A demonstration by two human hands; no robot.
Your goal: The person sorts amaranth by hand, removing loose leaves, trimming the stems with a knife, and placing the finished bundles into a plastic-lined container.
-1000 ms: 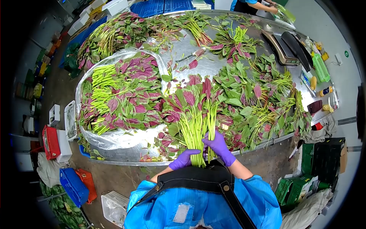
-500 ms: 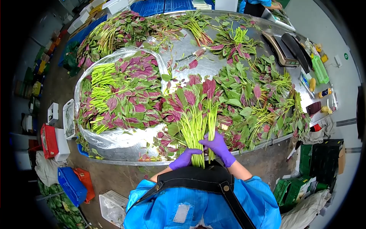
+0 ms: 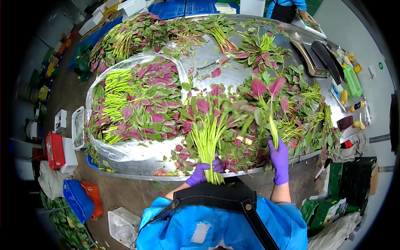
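My left hand (image 3: 202,173), in a purple glove, is closed round the lower stems of a thick bunch of amaranth greens (image 3: 205,141), upright with its red-green leaves away from me. Off to the right, my gloved right hand (image 3: 278,156) grips a few amaranth stems (image 3: 273,129) with broad red-purple leaves on top. Beneath and beyond both hands, loose amaranth covers the table's near part. Left of the bunch lies a clear plastic bag (image 3: 116,152) full of neatly laid amaranth bundles (image 3: 118,91), their pale stems to the left.
A metal table (image 3: 208,54) carries a large amaranth heap (image 3: 129,35) at far left and a scale (image 3: 310,58) at far right. A knife (image 3: 208,65) lies mid-table. Another person (image 3: 287,8) stands at the far side. Crates (image 3: 78,203) stand on the floor.
My right hand has moved away from the bunch to the right and slightly forward, carrying a few stems. My left hand keeps the bunch, which leans slightly left. The view has shifted slightly.
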